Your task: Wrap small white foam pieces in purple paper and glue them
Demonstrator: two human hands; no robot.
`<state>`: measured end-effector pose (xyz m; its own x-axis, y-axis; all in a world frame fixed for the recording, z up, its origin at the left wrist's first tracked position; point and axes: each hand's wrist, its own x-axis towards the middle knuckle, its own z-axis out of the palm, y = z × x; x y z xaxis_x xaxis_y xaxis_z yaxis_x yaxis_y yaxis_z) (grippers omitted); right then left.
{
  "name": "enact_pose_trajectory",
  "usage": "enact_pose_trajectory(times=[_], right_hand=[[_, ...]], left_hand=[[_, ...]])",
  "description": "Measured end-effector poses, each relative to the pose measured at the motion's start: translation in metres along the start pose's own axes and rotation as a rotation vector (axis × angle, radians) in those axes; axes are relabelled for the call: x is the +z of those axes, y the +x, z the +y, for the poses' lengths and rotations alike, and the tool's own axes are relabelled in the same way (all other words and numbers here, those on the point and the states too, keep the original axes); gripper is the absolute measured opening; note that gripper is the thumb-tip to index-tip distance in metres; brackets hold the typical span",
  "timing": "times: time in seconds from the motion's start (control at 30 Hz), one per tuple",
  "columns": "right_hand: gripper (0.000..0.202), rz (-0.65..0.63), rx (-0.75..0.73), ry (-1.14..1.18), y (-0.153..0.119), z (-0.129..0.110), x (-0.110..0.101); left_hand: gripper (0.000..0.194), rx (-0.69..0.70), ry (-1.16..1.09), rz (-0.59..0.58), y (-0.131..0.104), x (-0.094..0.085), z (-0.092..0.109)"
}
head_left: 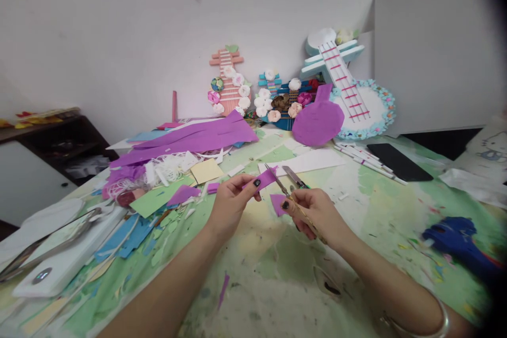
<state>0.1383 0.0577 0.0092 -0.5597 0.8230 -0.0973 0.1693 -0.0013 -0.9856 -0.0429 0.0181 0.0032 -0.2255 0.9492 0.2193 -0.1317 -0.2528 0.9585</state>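
Observation:
Pinched between the thumb and fingers of my left hand (232,200) is a short purple paper strip (266,179). My right hand (317,214) is closed around slim gold-toned scissors (282,186), whose blades meet the strip's right end. Just below the blades, a pointed purple piece (277,204) shows beside my right fingers; I cannot tell whether it is held or lying on the table. A utility knife (293,175) lies just beyond my right hand. Behind it is a long white strip (312,161).
Purple sheets (198,134), white string (154,171) and coloured scraps lie left. Flower-decorated instrument models (229,84) lean against the wall, with a purple lute-shaped cutout (319,121). To the right are a black phone (398,161) and a blue glue gun (455,240).

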Motion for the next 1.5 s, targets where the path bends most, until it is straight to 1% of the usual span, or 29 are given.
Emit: enact_pose_trajectory(times=[0.3, 0.67, 0.77, 0.87, 0.93, 1.03, 1.1, 1.2, 1.27, 1.4, 1.5], right_hand=[[0.052, -0.019, -0.040, -0.072, 0.0015, 0.0032, -0.0018], [0.047, -0.012, 0.055, -0.115, -0.0007, -0.0030, -0.0002], [0.048, 0.006, 0.075, -0.105, 0.0003, -0.0019, -0.0004], [0.054, 0.065, 0.061, -0.107, 0.0025, 0.0008, -0.0017], [0.059, 0.115, 0.023, -0.127, 0.0043, 0.0030, -0.0033], [0.063, 0.181, -0.081, -0.147, 0.0067, 0.0056, -0.0061], [0.063, 0.204, -0.141, -0.143, 0.0077, 0.0064, -0.0071], [0.062, 0.176, -0.174, -0.140, 0.0076, 0.0060, -0.0063], [0.060, 0.142, -0.218, -0.158, 0.0062, 0.0048, -0.0048], [0.055, 0.103, -0.310, -0.286, 0.0021, 0.0024, -0.0027], [0.052, 0.101, -0.308, -0.386, 0.0007, 0.0021, -0.0022]], left_hand=[[0.015, -0.016, 0.002, 0.001, 0.0005, -0.0018, -0.0001], [0.018, -0.041, -0.015, 0.031, 0.0007, 0.0001, 0.0026], [0.018, -0.054, -0.054, 0.035, -0.0003, 0.0017, 0.0051], [0.019, -0.063, -0.097, 0.030, -0.0009, 0.0025, 0.0064], [0.021, -0.061, -0.116, 0.030, -0.0007, 0.0023, 0.0055], [0.025, -0.046, -0.130, 0.023, 0.0000, 0.0009, 0.0022], [0.023, -0.024, -0.121, -0.002, 0.0004, -0.0003, -0.0001], [0.018, -0.002, -0.098, -0.046, 0.0002, -0.0014, -0.0019], [0.018, -0.003, -0.100, -0.049, -0.0004, -0.0014, -0.0018], [0.020, -0.029, -0.123, -0.011, -0.0023, 0.0004, 0.0018], [0.020, -0.064, -0.145, -0.045, -0.0037, 0.0021, 0.0058]])
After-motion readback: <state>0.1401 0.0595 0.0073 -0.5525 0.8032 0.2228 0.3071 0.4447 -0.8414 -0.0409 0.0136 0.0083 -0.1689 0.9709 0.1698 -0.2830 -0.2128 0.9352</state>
